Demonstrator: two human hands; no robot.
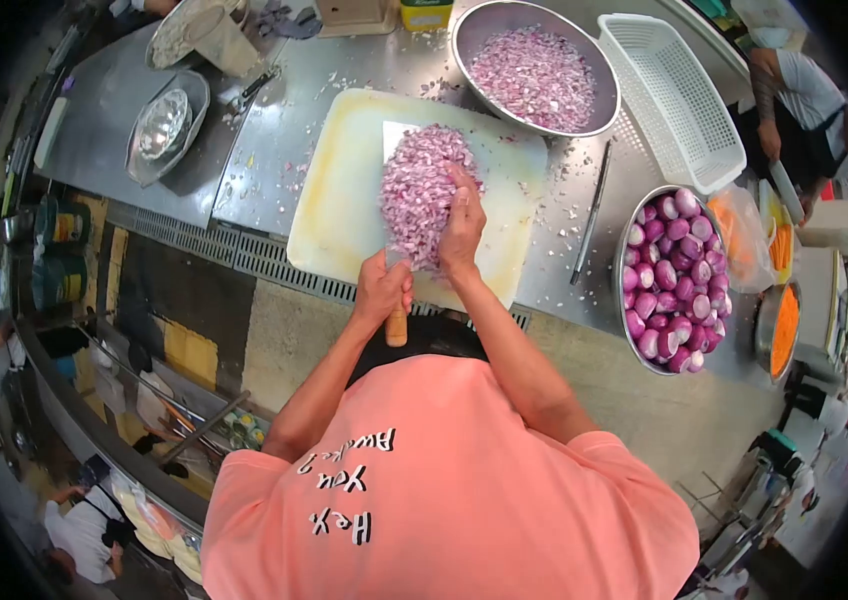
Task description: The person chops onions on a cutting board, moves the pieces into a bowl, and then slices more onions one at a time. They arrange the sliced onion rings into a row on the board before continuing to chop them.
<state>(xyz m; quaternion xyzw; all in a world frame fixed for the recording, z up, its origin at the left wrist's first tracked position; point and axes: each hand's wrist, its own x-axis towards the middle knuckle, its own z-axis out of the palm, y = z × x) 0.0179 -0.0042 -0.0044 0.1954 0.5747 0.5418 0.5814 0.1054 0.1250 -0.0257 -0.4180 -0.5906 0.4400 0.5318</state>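
Knife [397,331] gripped by its handle in the left hand [378,292]; chopped onion [418,190] heaped on the board [332,205], touched by the open right hand [462,228]. Light, loose, likely slippery bits, these: best cupped gently from the sides.

Open over left side of cutting board [332,190]; blocked at right by metal rod [592,213], peeled-onion bowl [619,292], plastic basket [672,105].

The onion [424,190] is finely chopped, purple and white, in a loose, elongated heap on the middle of the board [339,190]. The knife [397,331] points away across the board, its blade mostly hidden at the onion, its wooden handle jutting past the board's near edge.
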